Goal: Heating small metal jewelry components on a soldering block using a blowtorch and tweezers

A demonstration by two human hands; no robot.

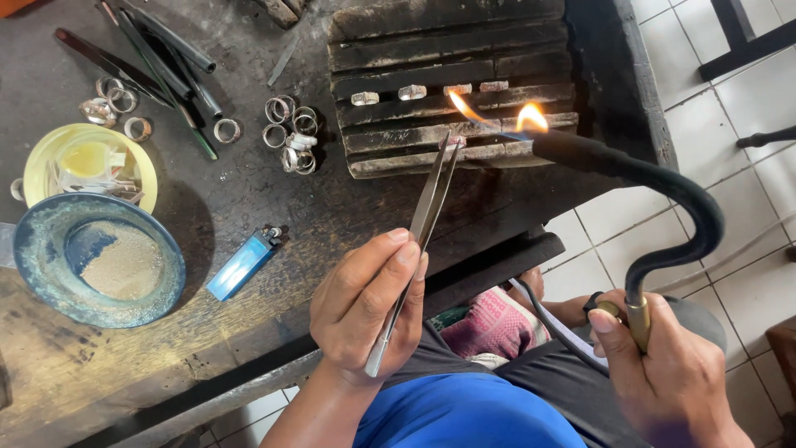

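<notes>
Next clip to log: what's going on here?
A person sits at a dark workbench. The left hand holds tweezers whose tips grip a small ring on a charred block. The right hand holds a lit torch, flame aimed at the block. More rings lie nearby.

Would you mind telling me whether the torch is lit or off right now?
Lit. The torch in the right hand shows an orange flame at its tip, over the charred block.

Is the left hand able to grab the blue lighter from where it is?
Probably yes: the lighter lies in the open just beside the left hand, nothing between them, but that hand holds tweezers.
</notes>
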